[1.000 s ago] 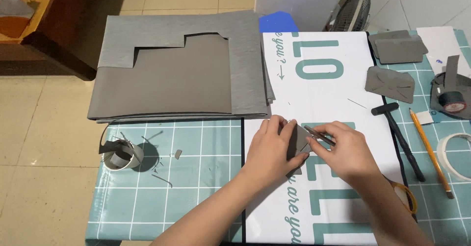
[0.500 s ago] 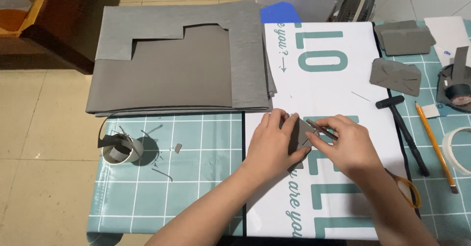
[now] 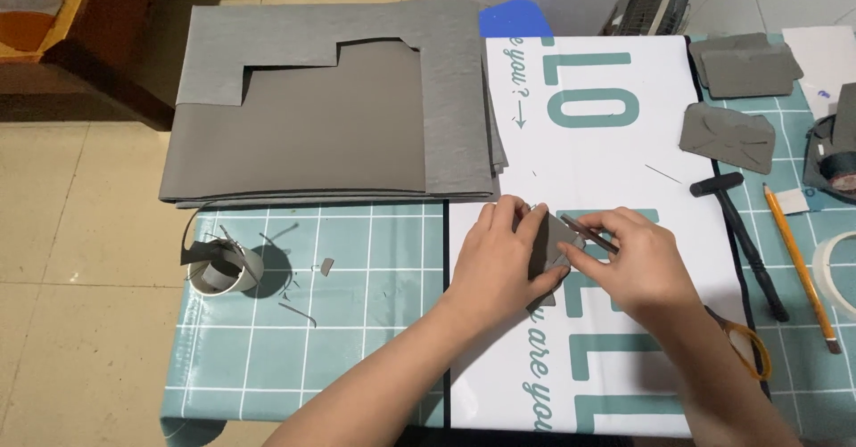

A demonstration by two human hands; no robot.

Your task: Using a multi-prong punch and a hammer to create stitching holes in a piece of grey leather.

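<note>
My left hand (image 3: 499, 264) presses down on a small grey piece of leather-like material (image 3: 547, 244) lying on the white printed sheet (image 3: 588, 162). My right hand (image 3: 635, 264) holds a thin dark metal tool (image 3: 585, 232) like tweezers, its tip touching the edge of that grey piece. The two hands sit close together at the middle of the table, and most of the grey piece is hidden under my left fingers.
A large folded grey sheet (image 3: 330, 117) with a notched cutout lies at the back left. A small cup of grey scraps (image 3: 223, 270) stands on the teal grid mat (image 3: 339, 340). At the right are cut grey pieces (image 3: 727, 135), a black hammer (image 3: 740, 224), a pencil (image 3: 798, 264), orange-handled scissors (image 3: 744, 349) and a tape roll (image 3: 838, 273).
Both hands stay on the grey piece with only slight finger shifts. The camera view has drifted, so everything sits a little lower and to the right in the picture.
</note>
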